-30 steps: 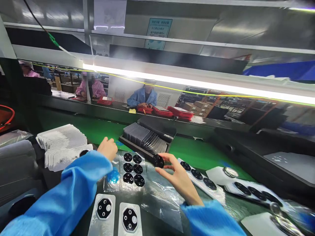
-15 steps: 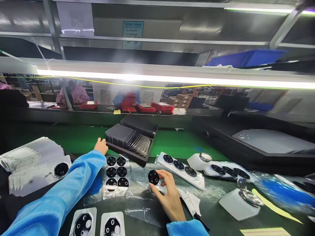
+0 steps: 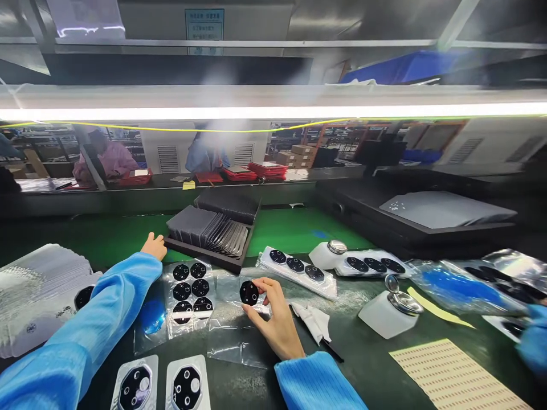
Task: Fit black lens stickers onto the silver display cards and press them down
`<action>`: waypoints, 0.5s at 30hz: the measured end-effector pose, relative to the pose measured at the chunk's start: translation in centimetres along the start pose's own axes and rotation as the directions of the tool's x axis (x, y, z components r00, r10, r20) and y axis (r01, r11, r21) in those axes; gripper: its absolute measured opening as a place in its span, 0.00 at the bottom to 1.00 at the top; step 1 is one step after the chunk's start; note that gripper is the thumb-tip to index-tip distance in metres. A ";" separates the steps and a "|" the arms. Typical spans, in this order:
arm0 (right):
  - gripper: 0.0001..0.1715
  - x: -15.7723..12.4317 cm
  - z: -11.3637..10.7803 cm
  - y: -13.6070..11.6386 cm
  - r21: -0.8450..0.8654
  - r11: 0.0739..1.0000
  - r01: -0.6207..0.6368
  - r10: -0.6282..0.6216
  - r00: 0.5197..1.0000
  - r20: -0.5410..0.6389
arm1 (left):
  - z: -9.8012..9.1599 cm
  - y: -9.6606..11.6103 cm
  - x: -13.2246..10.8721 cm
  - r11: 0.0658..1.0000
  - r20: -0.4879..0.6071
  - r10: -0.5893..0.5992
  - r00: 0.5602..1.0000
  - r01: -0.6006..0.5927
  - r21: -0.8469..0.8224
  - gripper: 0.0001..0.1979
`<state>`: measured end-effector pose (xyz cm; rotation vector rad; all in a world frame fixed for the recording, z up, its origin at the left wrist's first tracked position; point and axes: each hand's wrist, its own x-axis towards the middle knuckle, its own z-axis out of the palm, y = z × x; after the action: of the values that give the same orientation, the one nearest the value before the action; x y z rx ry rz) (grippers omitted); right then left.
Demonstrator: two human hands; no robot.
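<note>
step: right hand (image 3: pixel 276 322), fingers (image 3: pixel 261 297) pinching black lens disc (image 3: pixel 249 292) by its edge | place: disc just in front of black tray (image 3: pixel 205 256) | left hand (image 3: pixel 154 246): fingers loosely open, just left of tray | next: calls for a steady pinch

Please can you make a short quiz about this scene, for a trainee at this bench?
1. True or false: the left hand holds the black round piece.
2. How many black pieces lie on the clear plastic sheet?
3. What is nearest to the left hand: A) the black tray of dark sheets, B) the white dispenser with a metal lid, C) the dotted tan sheet?

Key: 1. False, the right hand holds it. 2. Six. 3. A.
</note>
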<state>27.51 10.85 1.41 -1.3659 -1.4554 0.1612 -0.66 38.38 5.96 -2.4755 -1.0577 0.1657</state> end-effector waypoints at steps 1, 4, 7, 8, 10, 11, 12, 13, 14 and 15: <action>0.21 0.0 0.0 0.0 0.002 1.000 0.004 -0.004 1.000 0.006 | 0.0 -0.2 0.1 1.000 0.012 0.003 1.000 -0.003 0.002 0.16; 0.21 -0.1 0.0 0.1 0.007 1.000 0.004 -0.004 1.000 0.019 | -0.1 -0.5 0.4 1.000 0.047 0.012 0.999 -0.012 -0.001 0.15; 0.21 -0.1 0.0 0.1 0.012 1.000 -0.001 0.000 1.000 0.029 | -0.3 -0.9 0.5 1.000 0.081 0.009 0.997 -0.009 -0.002 0.15; 0.21 0.0 -0.1 0.1 0.013 1.000 -0.001 0.000 1.000 0.031 | -0.4 -1.1 0.4 1.000 0.093 0.005 0.996 -0.005 0.001 0.15; 0.21 0.0 -0.1 0.0 0.016 1.000 -0.003 0.002 0.999 0.032 | -0.7 -1.6 0.1 1.000 0.118 -0.012 0.993 0.010 0.015 0.15; 0.21 0.0 -0.1 0.0 0.018 1.000 -0.003 0.002 0.999 0.032 | -0.9 -2.0 -0.1 0.999 0.131 -0.026 0.991 0.023 0.025 0.16; 0.21 0.0 -0.1 0.0 0.020 1.000 -0.002 0.002 0.999 0.032 | -1.1 -2.3 -0.3 0.999 0.145 -0.042 0.989 0.037 0.036 0.16; 0.21 0.1 -0.1 0.0 0.022 1.000 -0.002 0.001 0.999 0.033 | -1.3 -2.6 -0.5 0.998 0.157 -0.058 0.986 0.051 0.047 0.16; 0.21 0.1 -0.1 0.0 0.024 1.000 0.000 -0.001 0.999 0.034 | -1.4 -2.8 -0.7 0.996 0.169 -0.072 0.983 0.064 0.056 0.16; 0.21 0.1 0.0 -0.1 0.026 1.000 0.001 -0.002 0.999 0.036 | -1.6 -2.9 -0.8 0.995 0.181 -0.084 0.980 0.073 0.063 0.16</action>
<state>27.51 10.88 1.54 -1.3469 -1.4794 0.2033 -2.67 39.00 8.58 -2.3990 -1.2066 0.4006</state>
